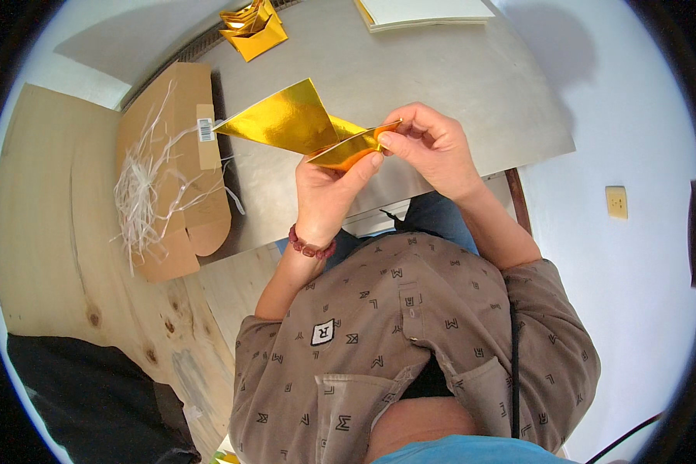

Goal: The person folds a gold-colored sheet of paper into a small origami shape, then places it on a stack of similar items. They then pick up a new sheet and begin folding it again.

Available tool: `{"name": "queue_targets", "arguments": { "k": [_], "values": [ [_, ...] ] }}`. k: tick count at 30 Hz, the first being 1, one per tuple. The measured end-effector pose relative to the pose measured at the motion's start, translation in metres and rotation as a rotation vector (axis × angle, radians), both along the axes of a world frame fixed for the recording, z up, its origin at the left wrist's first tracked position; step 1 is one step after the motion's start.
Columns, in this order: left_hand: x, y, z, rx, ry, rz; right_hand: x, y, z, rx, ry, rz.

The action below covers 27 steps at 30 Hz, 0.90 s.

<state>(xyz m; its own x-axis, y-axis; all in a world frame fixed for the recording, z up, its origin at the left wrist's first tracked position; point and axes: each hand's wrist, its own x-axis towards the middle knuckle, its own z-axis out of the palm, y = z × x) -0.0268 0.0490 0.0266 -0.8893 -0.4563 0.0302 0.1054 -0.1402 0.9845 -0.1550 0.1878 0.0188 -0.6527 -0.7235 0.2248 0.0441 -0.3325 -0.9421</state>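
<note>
A sheet of shiny gold card (282,120), folded over on itself, is held between my two hands above the near part of the metal table. My left hand (326,189) grips its lower folded edge, with the thumb laid along the near face. At the right end of the fold, my right hand (433,147) pinches the card between thumb and fingers. One wide flap stands up toward the far left, and a narrower strip crosses behind the near fold. Some fingers of my left hand are hidden behind the card.
The metal table (472,85) carries a stack of folded gold pieces (255,35) at its far left and a pile of white sheets (425,11) at the far edge. Left of it, a cardboard box (185,93) bears tangled clear strips (141,185). Dark cloth (93,402) lies lower left.
</note>
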Motion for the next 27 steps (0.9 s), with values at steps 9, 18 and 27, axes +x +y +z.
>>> {"name": "queue_targets", "arguments": {
  "k": [9,18,27],
  "values": [
    [-0.003,0.005,-0.001,0.001,0.01,0.042,-0.005,0.004,0.001,0.09,0.043,-0.014],
    [-0.001,0.005,-0.002,0.022,0.02,0.026,-0.009,0.008,0.004,0.131,0.024,0.008],
    [0.002,0.003,-0.002,0.018,0.023,-0.02,-0.015,0.011,0.005,0.113,-0.041,0.105]
  ]
}}
